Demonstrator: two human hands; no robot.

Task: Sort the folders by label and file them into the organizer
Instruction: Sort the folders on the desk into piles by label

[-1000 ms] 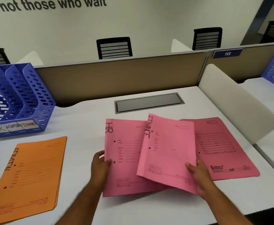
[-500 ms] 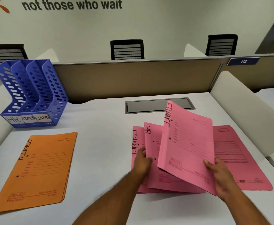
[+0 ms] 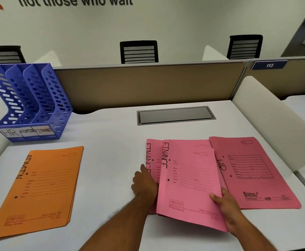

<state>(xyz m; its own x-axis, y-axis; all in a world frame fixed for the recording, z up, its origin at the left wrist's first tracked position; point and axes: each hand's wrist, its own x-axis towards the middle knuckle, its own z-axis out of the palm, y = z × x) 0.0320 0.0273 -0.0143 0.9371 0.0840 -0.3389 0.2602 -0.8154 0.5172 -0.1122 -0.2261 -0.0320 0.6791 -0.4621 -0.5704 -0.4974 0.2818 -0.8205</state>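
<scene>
A pink folder marked FINANCE lies on top of another pink FINANCE folder, slightly lifted at its near edge. My right hand grips its lower right corner. My left hand presses on the left edge of the lower FINANCE folder. A pink HR folder lies flat to the right. An orange ADMIN folder pile lies at the left. The blue organizer, with slots labelled HR, ADMIN and FINANCE, stands at the back left and looks empty.
A grey cable hatch is set into the white desk behind the folders. A tan partition closes the back and a white divider the right side. Black chairs stand beyond.
My right hand has lowered the raised FINANCE folder onto the other FINANCE folder. The HR folder that was beneath it now lies on the right pile.
</scene>
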